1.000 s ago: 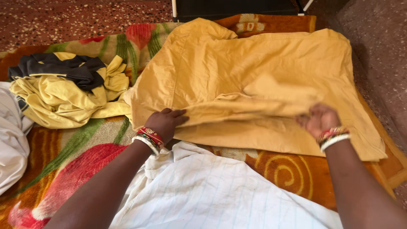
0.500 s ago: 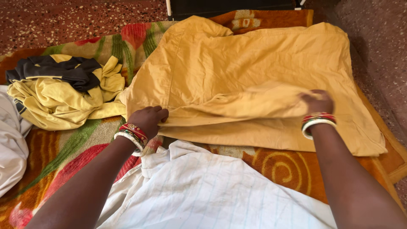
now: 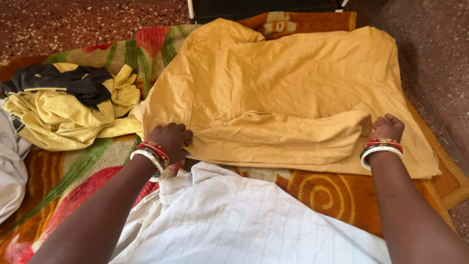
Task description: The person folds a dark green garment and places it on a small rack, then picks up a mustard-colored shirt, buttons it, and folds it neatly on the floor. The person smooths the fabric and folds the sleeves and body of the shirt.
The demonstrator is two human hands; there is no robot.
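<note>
Hands on cloth: from my remote seat I watch a mustard-yellow shirt point(image 3: 293, 83) lie spread across a patterned orange blanket point(image 3: 332, 195) on the floor. My left hand point(image 3: 168, 139) presses down on the shirt's near left corner, fingers curled over the hem and gripping the fabric. My right hand point(image 3: 386, 128) rests on the shirt's right side, knuckles up, fingers closed around the end of a folded sleeve point(image 3: 293, 132) that runs flat across the garment's lower part. Both wrists carry red, green and white bangles point(image 3: 152, 155). The shirt fills the middle of the blanket, its collar end pointing away from me toward a dark piece of furniture point(image 3: 264, 7) at the top edge. A crumpled yellow and black garment point(image 3: 68, 107) sits just beside the shirt's left edge, touching it near the corner. A white cloth with thin blue checks point(image 3: 234, 225) lies closest to me, between my forearms, its top edge just under the shirt's hem. More white fabric point(image 3: 10, 176) shows at the far left. Speckled stone floor point(image 3: 430, 58) surrounds the blanket.
</note>
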